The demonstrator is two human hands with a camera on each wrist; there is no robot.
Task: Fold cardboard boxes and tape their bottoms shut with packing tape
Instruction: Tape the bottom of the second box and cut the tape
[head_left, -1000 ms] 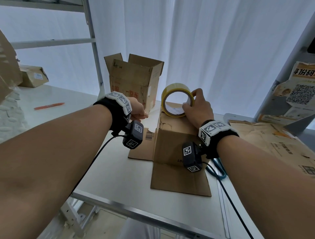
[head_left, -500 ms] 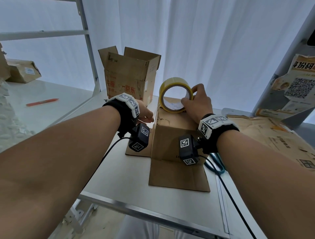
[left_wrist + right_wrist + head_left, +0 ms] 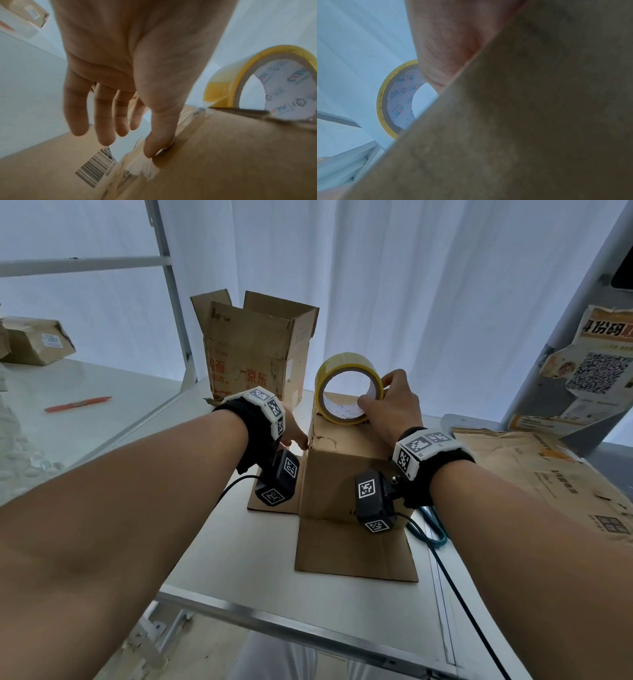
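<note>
A small brown box [image 3: 337,474] stands upside down mid-table, its flaps spread flat on the table. A yellow tape roll [image 3: 347,364] stands on edge on top of it. My right hand [image 3: 390,405] grips the roll's right side, thumb inside the core. My left hand [image 3: 296,438] is at the box's upper left edge. In the left wrist view its thumb [image 3: 158,142] presses tape onto the box [image 3: 240,155], the other fingers hang straight, and the roll [image 3: 228,75] is behind. In the right wrist view the box [image 3: 522,121] hides most of the roll [image 3: 385,100].
A taller open box [image 3: 253,350] stands behind at the left. Flat cardboard [image 3: 548,474] lies at the right, with a blue scissors handle [image 3: 433,530] beside the small box. An orange pen [image 3: 77,404] and another box [image 3: 37,340] sit far left. A shelf post [image 3: 171,302] rises behind.
My left hand has moved right, from off the box to its upper left edge. My right hand keeps hold of the roll on top of the box.
</note>
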